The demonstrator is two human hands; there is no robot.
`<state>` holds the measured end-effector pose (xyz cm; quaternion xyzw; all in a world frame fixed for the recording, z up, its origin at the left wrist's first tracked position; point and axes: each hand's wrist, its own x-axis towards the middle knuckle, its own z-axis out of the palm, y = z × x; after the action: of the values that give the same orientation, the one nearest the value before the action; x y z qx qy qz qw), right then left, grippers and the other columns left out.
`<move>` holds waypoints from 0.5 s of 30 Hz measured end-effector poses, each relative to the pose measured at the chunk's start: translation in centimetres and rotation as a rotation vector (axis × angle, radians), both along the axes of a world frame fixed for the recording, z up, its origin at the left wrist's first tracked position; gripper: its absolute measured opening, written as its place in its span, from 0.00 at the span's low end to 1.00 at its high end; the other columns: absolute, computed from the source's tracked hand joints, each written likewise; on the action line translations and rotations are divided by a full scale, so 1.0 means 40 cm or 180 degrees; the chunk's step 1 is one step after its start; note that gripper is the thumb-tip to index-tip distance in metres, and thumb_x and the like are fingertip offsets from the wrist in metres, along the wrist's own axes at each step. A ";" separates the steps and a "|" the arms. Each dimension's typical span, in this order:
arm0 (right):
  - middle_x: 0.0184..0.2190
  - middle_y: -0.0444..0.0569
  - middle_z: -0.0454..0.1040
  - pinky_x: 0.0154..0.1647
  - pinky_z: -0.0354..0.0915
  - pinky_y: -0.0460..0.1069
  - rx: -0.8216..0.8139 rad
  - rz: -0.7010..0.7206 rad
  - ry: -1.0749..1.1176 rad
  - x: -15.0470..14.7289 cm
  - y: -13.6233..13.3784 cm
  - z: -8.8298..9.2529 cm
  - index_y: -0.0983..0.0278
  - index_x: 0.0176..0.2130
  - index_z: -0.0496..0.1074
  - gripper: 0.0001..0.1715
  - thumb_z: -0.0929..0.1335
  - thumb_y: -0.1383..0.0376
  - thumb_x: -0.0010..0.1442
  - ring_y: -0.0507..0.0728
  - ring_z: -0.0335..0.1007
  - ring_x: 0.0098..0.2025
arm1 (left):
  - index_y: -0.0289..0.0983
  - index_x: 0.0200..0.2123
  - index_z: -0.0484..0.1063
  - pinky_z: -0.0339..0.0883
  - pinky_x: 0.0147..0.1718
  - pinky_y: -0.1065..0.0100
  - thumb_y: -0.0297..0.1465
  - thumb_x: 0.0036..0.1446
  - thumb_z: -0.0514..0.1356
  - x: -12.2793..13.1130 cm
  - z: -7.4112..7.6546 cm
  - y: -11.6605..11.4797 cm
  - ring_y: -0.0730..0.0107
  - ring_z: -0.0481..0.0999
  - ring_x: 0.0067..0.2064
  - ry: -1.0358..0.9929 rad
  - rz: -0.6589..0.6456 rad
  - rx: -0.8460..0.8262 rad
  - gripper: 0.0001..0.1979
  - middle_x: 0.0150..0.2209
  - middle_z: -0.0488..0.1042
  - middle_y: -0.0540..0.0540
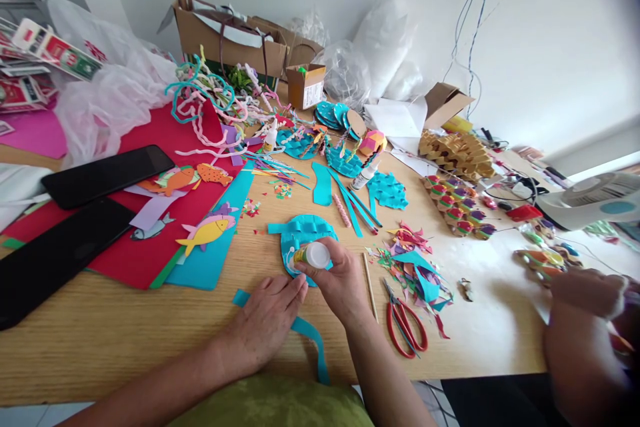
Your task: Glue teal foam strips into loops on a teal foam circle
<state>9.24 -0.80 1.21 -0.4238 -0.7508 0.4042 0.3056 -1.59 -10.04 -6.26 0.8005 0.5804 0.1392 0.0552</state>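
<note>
Right hand pinches a tipped glue bottle over the blue paper disc on the table; whether bottle and disc touch is hard to tell. Gluing seems the step in hand. Left hand lies flat, fingers close together, across a blue strip (one end bends toward the table's near edge). Next move likely calls for a steady squeeze.

My left hand covers part of the blue strip. My view's left edge crops the nearer black device.
</note>
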 end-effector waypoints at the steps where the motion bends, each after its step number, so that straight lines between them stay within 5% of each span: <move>1: 0.21 0.41 0.69 0.27 0.60 0.47 0.0021 -0.0003 0.0014 -0.001 -0.001 0.000 0.62 0.24 0.68 0.11 0.72 0.59 0.47 0.53 0.64 0.25 | 0.36 0.54 0.60 0.63 0.43 0.62 0.23 0.63 0.45 0.000 -0.001 0.000 0.64 0.69 0.46 0.0000 0.0001 -0.0001 0.17 0.47 0.72 0.44; 15: 0.21 0.41 0.69 0.26 0.60 0.46 0.0012 0.0038 0.0030 -0.001 0.002 0.005 0.61 0.25 0.67 0.11 0.72 0.59 0.47 0.52 0.63 0.25 | 0.37 0.54 0.60 0.62 0.43 0.61 0.24 0.64 0.41 0.001 -0.001 0.000 0.63 0.69 0.46 0.0014 -0.0007 0.0037 0.18 0.47 0.72 0.44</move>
<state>9.21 -0.73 1.42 -0.4168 -0.7526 0.4065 0.3075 -1.54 -10.03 -6.30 0.8017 0.5788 0.1407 0.0494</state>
